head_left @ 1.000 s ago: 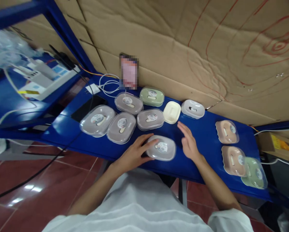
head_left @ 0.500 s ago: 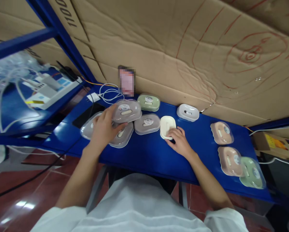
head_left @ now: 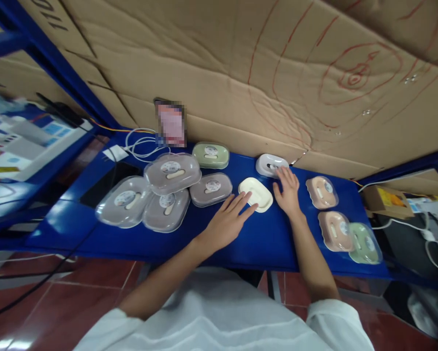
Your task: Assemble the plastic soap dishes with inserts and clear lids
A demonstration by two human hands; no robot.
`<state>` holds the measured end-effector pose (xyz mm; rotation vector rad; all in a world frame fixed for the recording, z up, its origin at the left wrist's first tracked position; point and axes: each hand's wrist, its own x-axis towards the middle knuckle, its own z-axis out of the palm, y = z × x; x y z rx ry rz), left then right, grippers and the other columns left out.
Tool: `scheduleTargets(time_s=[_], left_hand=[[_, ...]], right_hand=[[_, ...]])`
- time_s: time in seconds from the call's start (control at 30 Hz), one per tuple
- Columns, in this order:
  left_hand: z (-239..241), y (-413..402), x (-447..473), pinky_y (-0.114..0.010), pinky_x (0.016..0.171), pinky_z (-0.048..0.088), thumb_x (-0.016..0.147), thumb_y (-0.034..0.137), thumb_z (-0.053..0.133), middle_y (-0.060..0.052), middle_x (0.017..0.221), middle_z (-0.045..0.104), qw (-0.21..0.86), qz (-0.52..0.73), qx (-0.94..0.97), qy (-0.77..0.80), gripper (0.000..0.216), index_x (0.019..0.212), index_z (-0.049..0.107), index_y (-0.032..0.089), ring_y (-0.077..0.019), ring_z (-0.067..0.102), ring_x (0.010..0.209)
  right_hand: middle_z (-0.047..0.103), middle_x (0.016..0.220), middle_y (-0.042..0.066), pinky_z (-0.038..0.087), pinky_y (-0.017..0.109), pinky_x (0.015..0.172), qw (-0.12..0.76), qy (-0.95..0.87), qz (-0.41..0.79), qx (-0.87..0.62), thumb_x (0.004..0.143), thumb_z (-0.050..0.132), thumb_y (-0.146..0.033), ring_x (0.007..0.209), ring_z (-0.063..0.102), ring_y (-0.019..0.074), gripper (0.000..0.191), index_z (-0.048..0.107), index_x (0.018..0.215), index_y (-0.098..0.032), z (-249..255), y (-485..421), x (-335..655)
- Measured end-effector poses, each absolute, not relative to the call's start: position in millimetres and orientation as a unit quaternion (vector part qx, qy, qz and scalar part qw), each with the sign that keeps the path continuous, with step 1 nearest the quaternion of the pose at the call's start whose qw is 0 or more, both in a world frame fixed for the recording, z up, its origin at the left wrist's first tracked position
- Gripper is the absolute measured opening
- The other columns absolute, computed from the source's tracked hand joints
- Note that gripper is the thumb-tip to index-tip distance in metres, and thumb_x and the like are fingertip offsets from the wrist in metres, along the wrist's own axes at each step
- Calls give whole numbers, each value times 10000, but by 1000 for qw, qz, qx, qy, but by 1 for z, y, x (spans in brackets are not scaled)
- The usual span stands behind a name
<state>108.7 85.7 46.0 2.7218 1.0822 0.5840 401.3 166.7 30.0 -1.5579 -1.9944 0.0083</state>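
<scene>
My left hand lies open on the blue table, its fingertips touching the cream soap box base. My right hand is open too, fingers stretched onto the white soap box near the cardboard wall. To the left, a grey lidded soap box sits stacked on top of a cluster of other grey boxes. A further grey box and a green box lie beside them.
Two pink soap boxes and a green one lie at the table's right end. A phone, white cables and a black pad are at the back left. A cardboard wall stands behind; red tiled floor lies below.
My left hand set the grey box on the stack, let go and moved right to the cream base. My right hand left the cream base and reached to the white box.
</scene>
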Motion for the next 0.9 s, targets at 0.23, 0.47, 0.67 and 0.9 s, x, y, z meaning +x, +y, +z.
scheduleTargets(time_s=[0.23,0.47,0.67,0.9], left_hand=[[39,76,115,-560,1169,427,1005,69,543,-128,1355,701,104,138,931,321,474,1453,614,205,-297,649,1267],[19,41,94,-409,881,550,1049,139,579,-116,1203,731,61,241,884,396,420,1455,627,235,-256,706,1021],[15,50,65,-508,1143,522,1025,159,653,-168,1579,578,38,296,858,418,537,1539,564,286,-335,585,1441],[12,65,53,-495,1225,487,1058,195,617,-111,1486,687,95,256,890,365,368,1419,669,243,-292,592,1466]], right_hand=[[788,1153,76,384,528,1154,293,-764,-9,-575,1080,573,-436,1167,703,266,284,777,1174,-263,29,150,400],[783,954,53,521,435,942,253,-861,104,-429,1054,633,-381,908,710,231,180,755,1097,-256,62,115,355],[784,1138,90,544,431,1050,149,-928,156,-303,1074,578,-282,1116,704,242,221,722,1228,-217,67,83,311],[755,1341,65,530,389,1149,239,-902,189,-304,1099,568,-327,1325,669,205,314,668,1393,-275,49,100,330]])
